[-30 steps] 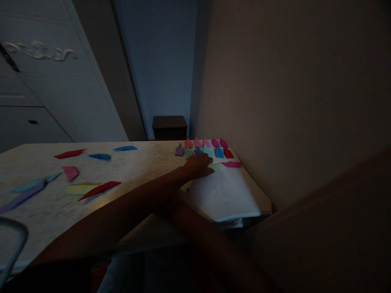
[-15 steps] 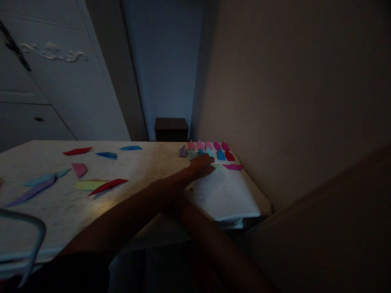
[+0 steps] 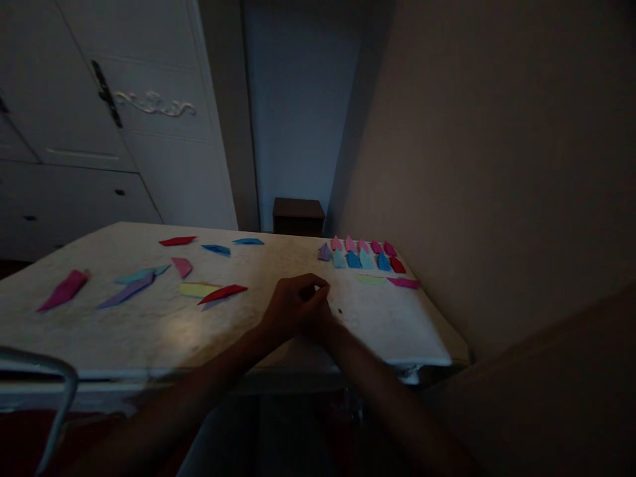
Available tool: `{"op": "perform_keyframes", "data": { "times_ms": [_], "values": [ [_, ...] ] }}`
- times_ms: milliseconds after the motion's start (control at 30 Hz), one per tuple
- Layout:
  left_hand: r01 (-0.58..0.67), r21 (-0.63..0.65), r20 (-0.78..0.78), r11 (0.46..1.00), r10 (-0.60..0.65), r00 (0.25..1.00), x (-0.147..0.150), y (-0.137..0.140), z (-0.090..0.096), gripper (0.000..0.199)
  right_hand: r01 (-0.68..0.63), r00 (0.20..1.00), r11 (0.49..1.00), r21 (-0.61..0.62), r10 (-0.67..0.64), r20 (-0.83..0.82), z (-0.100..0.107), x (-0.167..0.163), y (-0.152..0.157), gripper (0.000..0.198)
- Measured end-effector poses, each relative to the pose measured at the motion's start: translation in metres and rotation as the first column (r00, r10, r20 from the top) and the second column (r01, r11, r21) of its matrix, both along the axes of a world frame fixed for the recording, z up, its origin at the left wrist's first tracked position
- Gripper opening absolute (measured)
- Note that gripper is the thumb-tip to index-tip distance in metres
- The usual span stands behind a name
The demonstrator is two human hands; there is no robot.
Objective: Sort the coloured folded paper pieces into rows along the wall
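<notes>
My left hand (image 3: 291,303) rests on the pale table (image 3: 149,328) near its middle, fingers curled, nothing seen in it. My right hand (image 3: 320,322) lies just behind and under it, mostly hidden. Beyond them, at the far right corner, small folded paper shapes stand in rows: a pink row (image 3: 362,246), a blue row (image 3: 360,260), then a light green piece (image 3: 370,279) and a magenta piece (image 3: 403,283) lying flat. Left of my hands lie a long red fold (image 3: 222,293) and a yellow one (image 3: 195,289).
More long folds lie scattered on the table's left: purple (image 3: 126,291), magenta (image 3: 62,291), pink (image 3: 182,266), red (image 3: 177,240), blue (image 3: 216,250). A wall runs along the right. White cabinets (image 3: 149,165) stand behind, a dark box (image 3: 298,216) beyond, a metal frame (image 3: 50,371) lower left.
My left hand has drawn back from the rows at the far corner to the table's middle, leaving the light green piece flat there. The view has swung left.
</notes>
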State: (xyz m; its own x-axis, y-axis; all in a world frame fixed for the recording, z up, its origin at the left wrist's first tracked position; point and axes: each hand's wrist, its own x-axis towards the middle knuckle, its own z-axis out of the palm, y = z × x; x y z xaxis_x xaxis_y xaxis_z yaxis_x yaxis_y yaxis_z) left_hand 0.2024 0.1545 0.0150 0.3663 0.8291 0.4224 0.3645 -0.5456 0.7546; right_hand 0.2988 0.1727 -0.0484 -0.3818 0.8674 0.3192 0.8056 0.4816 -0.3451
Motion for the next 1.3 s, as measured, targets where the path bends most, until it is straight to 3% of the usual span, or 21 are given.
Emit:
{"op": "perform_keyframes", "data": {
  "times_ms": [67,167,333,433,567,633,700,800,1033,1167,1300],
  "values": [
    [-0.090,-0.089,0.057,0.992,0.096,0.994,-0.036,-0.008,-0.005,0.019,0.018,0.997,1.000,-0.025,-0.016,0.072,0.008,-0.002,-0.004,0.016],
    [-0.205,-0.126,0.037,0.971,0.211,0.977,-0.081,-0.018,-0.018,0.022,0.058,0.978,0.997,-0.047,-0.047,0.204,0.017,-0.006,-0.009,0.029],
    [-0.042,-0.186,-0.061,0.982,0.031,0.998,-0.116,-0.033,-0.034,0.017,0.093,0.974,0.995,-0.038,-0.083,0.212,0.017,-0.006,-0.008,0.035],
    [0.006,-0.184,-0.040,0.983,-0.013,0.999,-0.120,-0.036,-0.036,0.013,0.062,0.994,0.997,-0.036,-0.058,0.097,0.016,-0.008,0.001,0.037],
    [0.020,-0.215,0.095,0.976,0.001,0.995,-0.122,-0.037,-0.036,0.009,-0.097,0.989,0.991,-0.091,0.086,-0.116,0.023,-0.027,0.018,0.021],
    [0.023,-0.240,0.164,0.971,0.017,0.986,-0.123,-0.038,-0.037,0.008,-0.187,0.973,0.974,-0.125,0.166,-0.161,0.028,-0.044,0.028,0.023],
    [0.042,-0.262,0.215,0.964,0.016,0.977,-0.124,-0.038,-0.037,0.008,-0.270,0.957,0.952,-0.143,0.249,-0.148,0.034,-0.064,0.040,0.035],
    [0.094,-0.287,0.252,0.953,-0.019,0.968,-0.126,-0.037,-0.038,0.006,-0.342,0.939,0.931,-0.130,0.332,-0.094,0.042,-0.095,0.056,0.034],
    [0.133,-0.298,0.279,0.945,-0.047,0.959,-0.126,-0.035,-0.042,0.006,-0.285,0.927,0.941,-0.184,0.319,0.196,0.050,-0.157,0.072,0.026],
    [0.122,-0.317,0.287,0.940,-0.028,0.957,-0.126,-0.034,-0.042,0.008,-0.281,0.913,0.953,-0.114,0.302,0.275,0.053,-0.166,0.070,0.024],
    [0.137,-0.315,0.310,0.939,-0.035,0.950,-0.127,-0.033,-0.041,0.007,-0.322,0.927,0.946,0.023,0.311,0.210,0.056,-0.149,0.068,0.026]
  ]
}}
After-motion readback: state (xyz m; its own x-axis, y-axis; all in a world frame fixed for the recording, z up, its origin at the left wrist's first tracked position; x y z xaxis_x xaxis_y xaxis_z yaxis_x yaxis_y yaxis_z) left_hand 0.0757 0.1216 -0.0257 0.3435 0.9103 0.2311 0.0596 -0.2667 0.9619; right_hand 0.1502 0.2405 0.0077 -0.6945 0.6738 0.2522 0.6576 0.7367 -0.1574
